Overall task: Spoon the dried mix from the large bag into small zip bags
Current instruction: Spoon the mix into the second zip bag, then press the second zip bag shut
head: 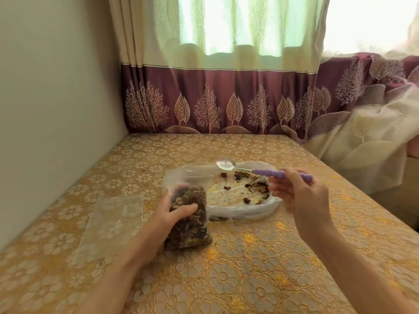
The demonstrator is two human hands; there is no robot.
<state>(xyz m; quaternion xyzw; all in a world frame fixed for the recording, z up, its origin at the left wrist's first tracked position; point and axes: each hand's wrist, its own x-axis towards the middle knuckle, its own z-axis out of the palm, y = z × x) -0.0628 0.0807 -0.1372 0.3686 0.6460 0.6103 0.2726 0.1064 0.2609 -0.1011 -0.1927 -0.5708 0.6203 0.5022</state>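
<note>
The left hand [175, 214] grasps a small clear zip bag [189, 220] packed with brown dried mix, standing it upright on the gold floral-patterned tablecloth [260, 257]. The right hand [297, 191] pinches the lilac handle of a metal spoon [256, 169], its empty bowl hovering over the large clear plastic bag [226, 191], which lies open just beside the small one with only scattered pieces of mix inside. An empty flat clear bag [111, 225] lies to the left.
</note>
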